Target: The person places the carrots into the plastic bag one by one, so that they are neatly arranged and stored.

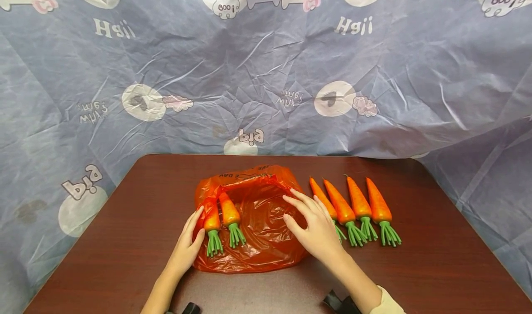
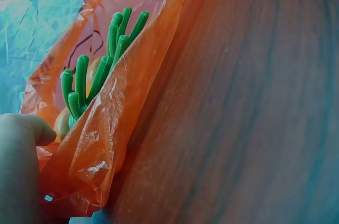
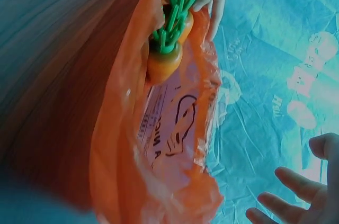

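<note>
An orange-red plastic bag (image 1: 270,221) lies on the table with its mouth spread towards me. Two carrots (image 1: 229,210) with green stalks lie side by side in its left part. At the bag's left edge my left hand (image 1: 187,242) holds the plastic between thumb and fingers, close to the outer carrot. The left wrist view shows the thumb (image 2: 32,128) by the bag's rim and the green stalks (image 2: 79,86). My right hand (image 1: 317,226) is spread by the bag's right edge, holding nothing; in the right wrist view its fingers (image 3: 296,184) stand apart from the bag.
Several more carrots (image 1: 357,203) lie in a row to the right of the bag, tips pointing away; my right hand partly covers the nearest one. The dark brown table (image 1: 436,258) ends at the back against a printed grey-blue cloth (image 1: 266,74).
</note>
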Available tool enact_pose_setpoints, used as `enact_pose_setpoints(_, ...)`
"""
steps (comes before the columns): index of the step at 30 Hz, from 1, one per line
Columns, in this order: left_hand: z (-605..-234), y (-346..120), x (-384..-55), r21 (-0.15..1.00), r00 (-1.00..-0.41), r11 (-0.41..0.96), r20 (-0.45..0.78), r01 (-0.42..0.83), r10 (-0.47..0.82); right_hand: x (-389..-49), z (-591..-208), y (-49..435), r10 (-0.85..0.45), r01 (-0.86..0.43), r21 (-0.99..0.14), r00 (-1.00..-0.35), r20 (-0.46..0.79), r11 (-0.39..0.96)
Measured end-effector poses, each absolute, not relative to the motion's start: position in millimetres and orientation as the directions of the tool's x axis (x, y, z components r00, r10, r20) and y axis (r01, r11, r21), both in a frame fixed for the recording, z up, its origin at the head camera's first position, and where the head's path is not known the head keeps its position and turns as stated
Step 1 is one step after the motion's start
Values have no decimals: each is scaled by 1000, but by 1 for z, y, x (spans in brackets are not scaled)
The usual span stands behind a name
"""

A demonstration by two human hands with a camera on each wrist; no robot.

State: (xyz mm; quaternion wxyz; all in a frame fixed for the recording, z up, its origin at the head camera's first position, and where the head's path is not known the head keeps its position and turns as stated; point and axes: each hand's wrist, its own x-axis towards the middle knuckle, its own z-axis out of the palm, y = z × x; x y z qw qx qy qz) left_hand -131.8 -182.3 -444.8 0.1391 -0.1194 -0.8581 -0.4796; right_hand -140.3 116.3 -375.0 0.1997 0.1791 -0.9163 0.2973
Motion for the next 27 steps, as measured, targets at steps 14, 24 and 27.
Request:
enact_pose_setpoints(14, -457, -186, -138, 800, -937, 504, 345, 325, 57, -134, -369, 151, -140, -393, -471, -863, 486, 789)
enact_pose_setpoints(24, -479, -193, -149, 792, -938, 521, 344, 318, 50, -127, -369, 178, -63, -318, -505, -886, 459, 802)
enact_pose_setpoints(27, -465, -187, -141, 791, -941, 530, 335, 306, 43, -128, -370, 185, -41, -315, -499, -874, 484, 807)
